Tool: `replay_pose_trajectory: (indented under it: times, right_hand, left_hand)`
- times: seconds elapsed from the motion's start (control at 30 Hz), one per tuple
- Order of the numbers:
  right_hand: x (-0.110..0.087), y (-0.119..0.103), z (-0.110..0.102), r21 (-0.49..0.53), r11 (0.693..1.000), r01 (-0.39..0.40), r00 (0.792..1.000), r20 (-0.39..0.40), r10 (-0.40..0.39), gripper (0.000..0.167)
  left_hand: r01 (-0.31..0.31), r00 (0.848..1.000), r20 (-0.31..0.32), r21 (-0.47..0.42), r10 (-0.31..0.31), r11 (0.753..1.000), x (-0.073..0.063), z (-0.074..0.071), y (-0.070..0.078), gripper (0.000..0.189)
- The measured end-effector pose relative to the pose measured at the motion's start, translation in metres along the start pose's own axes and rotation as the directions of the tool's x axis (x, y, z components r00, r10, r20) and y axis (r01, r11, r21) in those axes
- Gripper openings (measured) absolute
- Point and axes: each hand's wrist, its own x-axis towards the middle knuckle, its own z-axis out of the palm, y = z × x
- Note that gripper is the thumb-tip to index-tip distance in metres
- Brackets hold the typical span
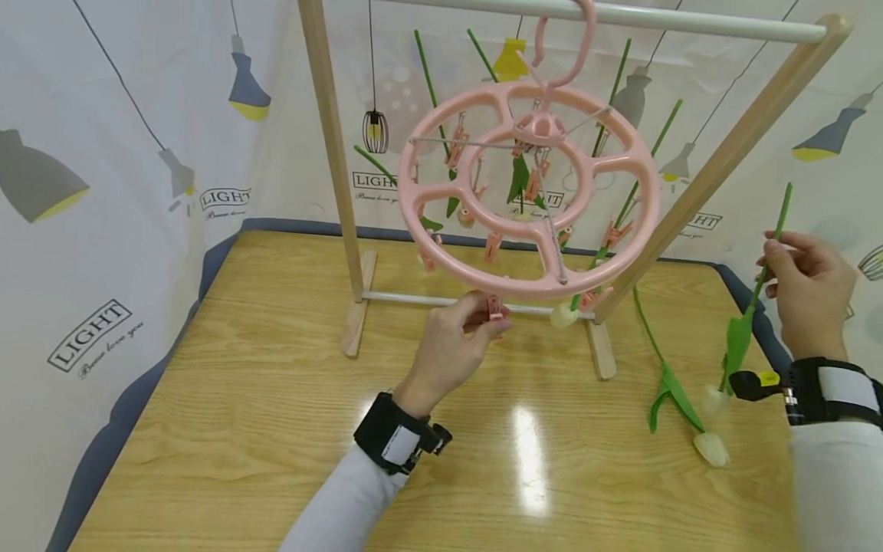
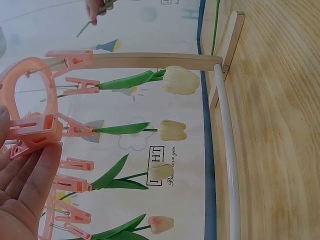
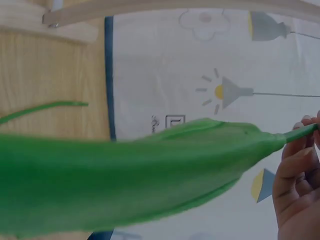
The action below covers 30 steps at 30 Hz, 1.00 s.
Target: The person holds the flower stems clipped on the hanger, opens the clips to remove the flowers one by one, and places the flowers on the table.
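My left hand point(image 1: 451, 345) pinches a pink clothespin point(image 1: 494, 308) at the front edge of the round pink hanger point(image 1: 441, 264). In the left wrist view that clothespin point(image 2: 37, 131) sits between thumb and fingers. Off to the right, my right hand point(image 1: 814, 284) holds an artificial tulip by its green stem point(image 1: 778, 222), its pale flower point(image 1: 715, 399) pointing down. In the right wrist view its leaf point(image 3: 150, 175) fills much of the picture. Several tulips point(image 2: 180, 80) hang flower down from clothespins point(image 2: 82, 86) on the hanger.
The hanger hangs by its hook point(image 1: 586, 46) from the white bar point(image 1: 697, 23) of a wooden stand point(image 1: 334, 153). Another pale tulip point(image 1: 710, 448) lies on the wooden table point(image 1: 276, 429), right of the stand's foot point(image 1: 602, 353). A printed cloth point(image 1: 172, 92) hangs behind.
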Motion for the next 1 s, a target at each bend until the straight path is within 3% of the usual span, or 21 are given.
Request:
replay_pose_trajectory:
  times: [0.33,0.47,0.7,1.0]
  right_hand:
    - [0.005,0.036,-0.01,-0.231,0.973,-0.012,0.99,0.134,0.044,0.028]
    - [0.007,0.048,-0.009,-0.32,0.948,0.003,0.987,0.153,0.049,0.038]
    - [0.006,0.065,-0.005,-0.49,0.87,0.054,0.978,0.203,0.054,0.052]
    - [0.005,0.074,0.002,-0.553,0.827,0.103,0.959,0.276,0.066,0.049]
  left_hand:
    - [0.007,1.0,0.003,0.015,-0.007,1.0,0.0,0.0,0.0,0.017]
    - [0.013,1.0,0.004,0.019,-0.013,1.0,0.0,0.0,0.001,0.016]
    - [0.014,1.0,0.007,0.022,-0.014,1.0,0.001,-0.001,0.001,0.016]
    - [0.004,1.0,0.018,0.011,-0.004,1.0,0.001,-0.001,0.001,0.016]
